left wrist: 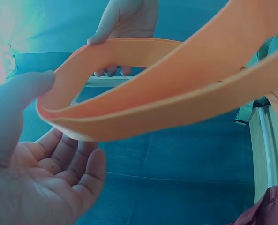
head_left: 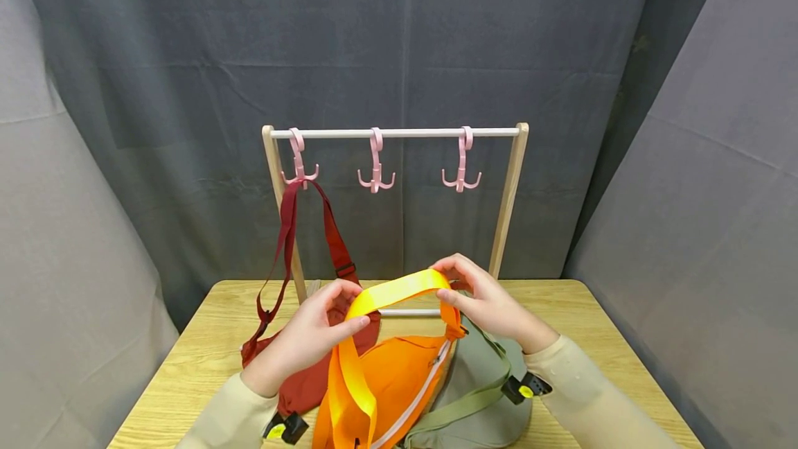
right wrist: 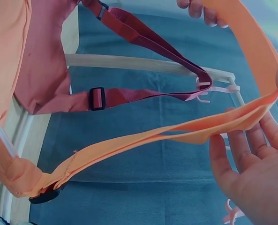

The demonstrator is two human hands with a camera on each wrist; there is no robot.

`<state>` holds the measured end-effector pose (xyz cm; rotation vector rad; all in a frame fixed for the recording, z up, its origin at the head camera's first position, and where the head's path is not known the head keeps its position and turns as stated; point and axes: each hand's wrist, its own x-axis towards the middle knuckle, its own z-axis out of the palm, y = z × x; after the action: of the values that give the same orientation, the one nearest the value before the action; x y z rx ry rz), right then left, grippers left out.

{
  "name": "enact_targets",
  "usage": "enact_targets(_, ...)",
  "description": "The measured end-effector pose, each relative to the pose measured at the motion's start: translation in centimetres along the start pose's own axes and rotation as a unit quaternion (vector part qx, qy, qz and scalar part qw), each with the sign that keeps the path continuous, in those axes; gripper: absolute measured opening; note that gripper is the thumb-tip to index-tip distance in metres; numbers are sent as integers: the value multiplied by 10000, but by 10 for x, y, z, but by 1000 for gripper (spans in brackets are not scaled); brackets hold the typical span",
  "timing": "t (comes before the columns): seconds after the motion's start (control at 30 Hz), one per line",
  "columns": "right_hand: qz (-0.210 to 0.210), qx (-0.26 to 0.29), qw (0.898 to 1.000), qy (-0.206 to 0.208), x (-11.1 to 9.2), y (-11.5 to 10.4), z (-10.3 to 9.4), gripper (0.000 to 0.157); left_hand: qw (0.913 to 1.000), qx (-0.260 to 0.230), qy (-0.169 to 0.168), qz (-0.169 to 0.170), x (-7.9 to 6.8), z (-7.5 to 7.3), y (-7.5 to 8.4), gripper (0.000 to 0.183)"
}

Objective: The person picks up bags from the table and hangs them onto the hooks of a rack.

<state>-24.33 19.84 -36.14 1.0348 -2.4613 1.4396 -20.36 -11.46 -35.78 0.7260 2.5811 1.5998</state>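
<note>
In the head view, an orange crossbody bag with a pale zipper is low in the middle, its wide yellow-orange strap raised into a loop. My left hand pinches the loop's left bend between thumb and fingers. At the right bend, my right hand pinches the same strap. From the left wrist, the thumb presses the strap from above with the fingers below it. Behind the left hand is a red bag, its strap looped over the left pink hook.
A rack with wooden posts and a white top rail stands on the wooden table. The middle hook and right hook hang bare. A grey-green bag lies right of the orange one. Grey curtains surround the table.
</note>
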Motion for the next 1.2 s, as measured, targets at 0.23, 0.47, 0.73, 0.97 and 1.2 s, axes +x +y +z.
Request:
enact_targets(0.23, 86, 25, 9998, 155, 0, -3, -2, 32, 9997, -113, 219, -45, 0, -5, 5, 35)
enact_targets(0.47, 105, 78, 9997, 221, 0, -6, -3, 32, 9996, -162, 235, -42, 1, -8, 5, 35)
enact_targets(0.73, 168, 102, 9996, 212, 2, -9, 0, 33, 9986, -237, 462, -50, 2, -9, 7, 37)
enact_targets(0.97, 210, 90, 9993, 287, 3, -9, 4, 33, 9968, -471, 636, -78, 3, -8, 9, 38)
enact_targets(1.2, 327, 85, 9991, 273, 6, -11, 4, 33, 9955, -546, 773, -50, 6, -8, 10, 37)
